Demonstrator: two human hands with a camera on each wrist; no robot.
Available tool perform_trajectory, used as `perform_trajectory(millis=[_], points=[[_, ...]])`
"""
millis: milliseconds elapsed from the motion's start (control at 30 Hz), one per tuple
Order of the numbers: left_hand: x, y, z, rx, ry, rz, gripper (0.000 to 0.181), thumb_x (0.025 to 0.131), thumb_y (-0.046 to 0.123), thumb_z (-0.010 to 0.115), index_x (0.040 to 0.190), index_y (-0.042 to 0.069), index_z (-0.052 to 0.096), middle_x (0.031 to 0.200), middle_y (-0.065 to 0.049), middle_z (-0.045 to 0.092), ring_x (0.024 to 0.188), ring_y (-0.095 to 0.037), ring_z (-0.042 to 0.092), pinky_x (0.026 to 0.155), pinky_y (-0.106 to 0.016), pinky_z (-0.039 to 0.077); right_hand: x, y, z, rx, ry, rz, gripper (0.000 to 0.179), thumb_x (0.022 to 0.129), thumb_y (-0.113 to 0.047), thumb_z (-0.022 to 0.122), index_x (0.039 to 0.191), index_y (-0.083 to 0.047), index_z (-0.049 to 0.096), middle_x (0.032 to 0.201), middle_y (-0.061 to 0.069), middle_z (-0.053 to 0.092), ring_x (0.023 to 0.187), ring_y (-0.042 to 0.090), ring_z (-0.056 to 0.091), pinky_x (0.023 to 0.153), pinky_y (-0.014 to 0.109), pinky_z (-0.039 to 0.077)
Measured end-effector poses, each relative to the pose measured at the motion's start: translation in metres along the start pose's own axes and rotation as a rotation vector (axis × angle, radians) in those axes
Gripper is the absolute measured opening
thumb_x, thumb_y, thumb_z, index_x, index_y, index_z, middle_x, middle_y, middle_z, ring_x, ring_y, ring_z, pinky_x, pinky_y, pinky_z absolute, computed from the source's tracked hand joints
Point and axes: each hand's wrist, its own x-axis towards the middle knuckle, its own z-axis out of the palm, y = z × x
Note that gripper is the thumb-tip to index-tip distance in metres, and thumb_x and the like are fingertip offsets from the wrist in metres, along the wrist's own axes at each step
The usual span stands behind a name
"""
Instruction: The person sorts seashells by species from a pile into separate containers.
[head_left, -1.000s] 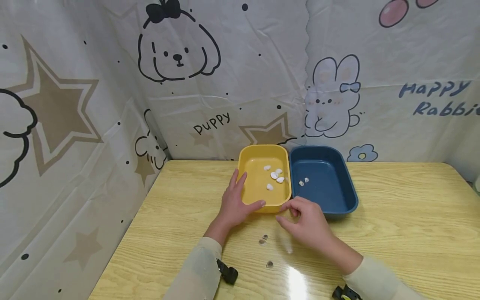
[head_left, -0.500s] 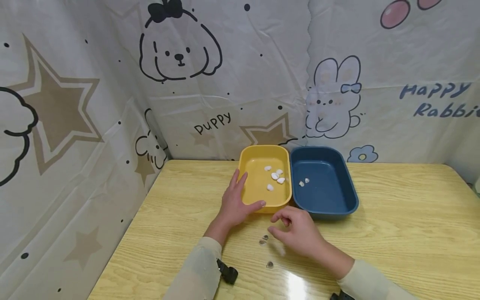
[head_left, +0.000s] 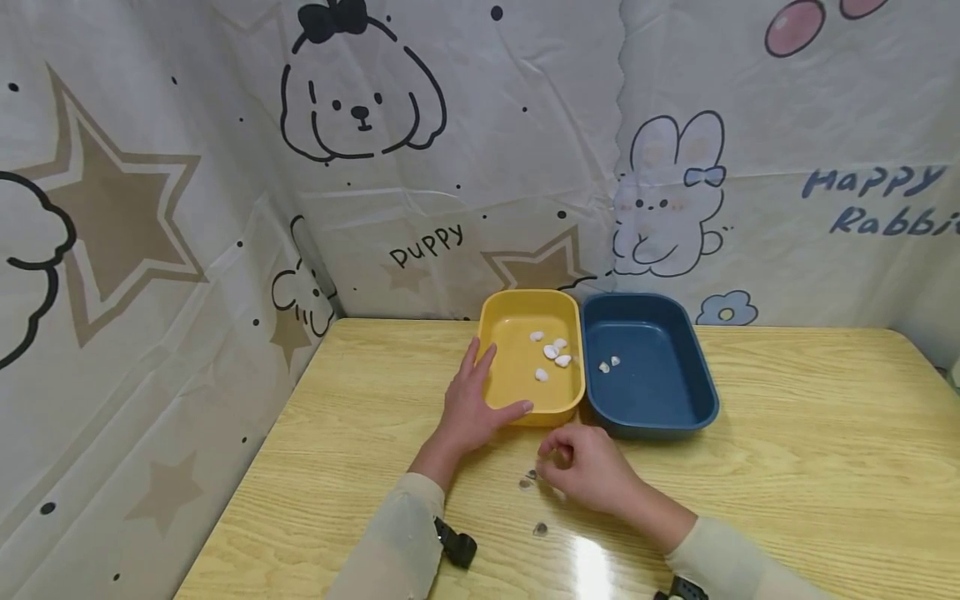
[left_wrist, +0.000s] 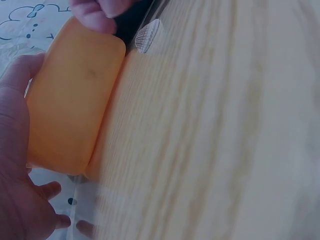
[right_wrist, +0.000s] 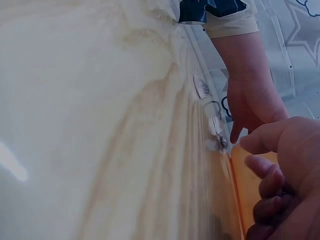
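My left hand [head_left: 468, 412] rests on the near left corner of a yellow tray [head_left: 528, 407], fingers spread along its left wall and thumb over the front rim. White shells [head_left: 551, 352] lie inside the tray. My right hand [head_left: 588, 467] is low over the table in front of the trays, its thumb and index fingertips beside a small shell [head_left: 532, 474]. In the right wrist view a gap shows between thumb and index finger [right_wrist: 265, 137], with nothing between them. A second shell [head_left: 525, 483] lies close by, and another shell [head_left: 540, 528] nearer the front.
A blue tray [head_left: 652, 392] stands right against the yellow tray, with two small shells [head_left: 610, 364] in it. Behind the wooden table [head_left: 810, 450] hangs a printed curtain [head_left: 525, 167]. Light glares on the tabletop near the front.
My right hand has moved left and toward the front, from the trays' near corners to the shells on the table. Its thumb and index finger have drawn closer. The left hand stays put.
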Motion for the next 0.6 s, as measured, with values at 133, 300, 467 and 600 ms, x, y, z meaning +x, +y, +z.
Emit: perform_trajectory(millis=[133,300,467,600], points=[[0.0000,-0.0003,0.0003,0.000,0.001,0.000,0.105,0.078,0.060,0.077,0.160,0.019,0.027,0.167,0.001,0.004,0.146,-0.037,0.019,0.112,-0.057,0.021,0.0012,0.0050,0.0045,-0.065,-0.036,-0.032,0.011,0.078,-0.018,0.083,0.081,-0.020,0.073,0.057,-0.014,0.045,0.055,0.003,0.044,0.057,0.027,0.042],[0.0000,-0.0001,0.0000,-0.008,0.007,0.003,0.105,0.078,0.060,0.077,0.160,0.019,0.027,0.167,0.000,0.004,0.146,-0.037,0.019,0.112,-0.058,0.021,0.0024,0.0037,0.0074,-0.098,-0.050,-0.037,0.011,0.077,-0.020,0.083,0.081,-0.021,0.073,0.059,-0.016,0.046,0.057,0.002,0.045,0.060,0.027,0.043],[-0.0004,-0.0001,0.0000,-0.016,0.010,0.006,0.104,0.078,0.059,0.078,0.159,0.018,0.028,0.167,0.001,0.004,0.146,-0.036,0.020,0.112,-0.057,0.022,0.0026,-0.0019,0.0093,-0.110,-0.054,-0.035,0.012,0.076,-0.018,0.083,0.080,-0.021,0.072,0.060,-0.014,0.046,0.059,0.003,0.044,0.061,0.028,0.041],[-0.0009,0.0004,0.0005,-0.026,0.017,0.019,0.104,0.077,0.058,0.079,0.159,0.017,0.029,0.167,-0.002,0.005,0.146,-0.037,0.020,0.112,-0.058,0.022,0.0023,-0.0016,0.0111,-0.133,-0.050,-0.031,0.012,0.077,-0.022,0.083,0.079,-0.023,0.071,0.060,-0.015,0.047,0.058,0.003,0.044,0.060,0.028,0.040]])
